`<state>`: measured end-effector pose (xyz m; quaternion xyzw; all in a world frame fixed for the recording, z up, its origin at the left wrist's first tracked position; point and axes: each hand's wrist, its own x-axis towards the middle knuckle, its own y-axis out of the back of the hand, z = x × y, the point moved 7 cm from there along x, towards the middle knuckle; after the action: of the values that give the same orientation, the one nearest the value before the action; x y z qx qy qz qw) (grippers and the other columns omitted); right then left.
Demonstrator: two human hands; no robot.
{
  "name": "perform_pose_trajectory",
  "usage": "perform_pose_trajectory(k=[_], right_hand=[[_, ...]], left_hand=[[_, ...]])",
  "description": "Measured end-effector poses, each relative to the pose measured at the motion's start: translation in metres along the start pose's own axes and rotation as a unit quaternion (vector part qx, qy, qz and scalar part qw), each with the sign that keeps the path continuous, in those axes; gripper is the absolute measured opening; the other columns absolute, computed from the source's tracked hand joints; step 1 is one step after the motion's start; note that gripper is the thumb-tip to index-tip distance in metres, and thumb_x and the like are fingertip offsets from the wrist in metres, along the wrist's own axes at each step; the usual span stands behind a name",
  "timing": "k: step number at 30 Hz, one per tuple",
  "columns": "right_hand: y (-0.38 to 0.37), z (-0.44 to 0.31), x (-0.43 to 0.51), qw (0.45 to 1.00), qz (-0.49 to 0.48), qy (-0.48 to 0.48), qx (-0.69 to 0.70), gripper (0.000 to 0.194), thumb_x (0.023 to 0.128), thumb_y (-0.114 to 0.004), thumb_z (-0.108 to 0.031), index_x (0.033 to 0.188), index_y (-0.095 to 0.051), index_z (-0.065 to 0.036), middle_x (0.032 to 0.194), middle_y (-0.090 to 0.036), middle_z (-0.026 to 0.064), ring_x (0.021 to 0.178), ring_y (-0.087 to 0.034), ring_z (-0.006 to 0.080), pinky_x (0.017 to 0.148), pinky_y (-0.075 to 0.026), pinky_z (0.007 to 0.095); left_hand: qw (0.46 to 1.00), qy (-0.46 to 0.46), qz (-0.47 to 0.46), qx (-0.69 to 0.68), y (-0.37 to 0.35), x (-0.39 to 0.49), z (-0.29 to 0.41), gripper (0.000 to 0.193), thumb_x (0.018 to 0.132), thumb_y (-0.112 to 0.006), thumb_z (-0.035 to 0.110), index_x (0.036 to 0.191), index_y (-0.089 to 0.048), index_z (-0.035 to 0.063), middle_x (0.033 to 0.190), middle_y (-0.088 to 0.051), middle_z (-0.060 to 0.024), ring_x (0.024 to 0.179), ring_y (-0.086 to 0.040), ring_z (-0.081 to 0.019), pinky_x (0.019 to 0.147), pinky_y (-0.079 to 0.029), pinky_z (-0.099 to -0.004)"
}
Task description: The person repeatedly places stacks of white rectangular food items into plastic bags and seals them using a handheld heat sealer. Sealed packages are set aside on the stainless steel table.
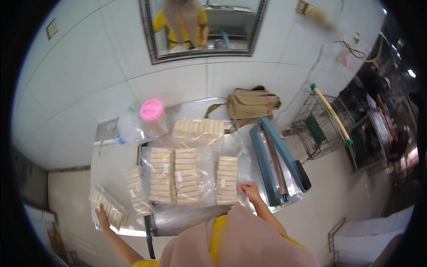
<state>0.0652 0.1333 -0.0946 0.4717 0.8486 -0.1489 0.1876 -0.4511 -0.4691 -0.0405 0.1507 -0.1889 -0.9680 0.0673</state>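
My left hand grips a clear plastic packet of pale rolls at the left front corner of the metal table. Beside it lies another slanted packet of rolls. Two thicker stacks of packets, a left one and a right one, lie side by side in the middle. My right hand is at the right edge of a further packet of rolls, fingers bent; whether they pinch its clear film cannot be made out. Right of that hand stands a blue-grey impulse sealer, its arm raised.
Behind the stacks lie more bagged rolls, a jar with a pink lid and a khaki shoulder bag. A wire shopping cart stands right of the table. A framed mirror hangs on the wall; people are in the right background.
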Motion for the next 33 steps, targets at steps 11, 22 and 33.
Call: perform_pose_trajectory(k=[11, 22, 33], right_hand=[[-0.019, -0.181, -0.048, 0.930, -0.001, 0.173, -0.323, 0.018, 0.075, -0.074, -0.014, 0.071, -0.060, -0.003, 0.064, -0.053, -0.0024, 0.061, -0.044, 0.0063, 0.055, -0.038, 0.0255], [0.011, -0.209, -0.100, 0.969, -0.054, 0.159, -0.181, 0.022, 0.082, -0.071, -0.023, 0.078, -0.063, -0.003, 0.063, -0.052, -0.0036, 0.056, -0.047, 0.0040, 0.050, -0.041, 0.0221], [0.087, -0.133, -0.078, 0.865, 0.234, 0.243, -0.371, 0.033, 0.092, -0.053, -0.029, 0.077, -0.060, -0.001, 0.060, -0.059, 0.0203, 0.060, -0.059, 0.0411, 0.057, -0.046, 0.0470]], left_hand=[[0.779, -0.160, -0.598, -0.102, -0.307, -0.343, 0.142, 0.033, 0.094, -0.049, 0.028, 0.112, -0.060, 0.0026, 0.110, -0.062, -0.0095, 0.103, -0.058, -0.0203, 0.093, -0.042, -0.0345], [0.631, 0.116, -0.653, -0.403, -0.426, -0.493, 0.122, 0.051, 0.087, -0.063, 0.024, 0.128, -0.044, 0.0003, 0.119, -0.057, -0.0153, 0.107, -0.057, -0.0271, 0.093, -0.047, -0.0435], [0.626, 0.284, -0.669, -0.283, -0.514, -0.517, 0.044, 0.042, 0.085, -0.064, 0.011, 0.124, -0.047, 0.0041, 0.114, -0.059, -0.0127, 0.102, -0.060, -0.0271, 0.086, -0.052, -0.0443]])
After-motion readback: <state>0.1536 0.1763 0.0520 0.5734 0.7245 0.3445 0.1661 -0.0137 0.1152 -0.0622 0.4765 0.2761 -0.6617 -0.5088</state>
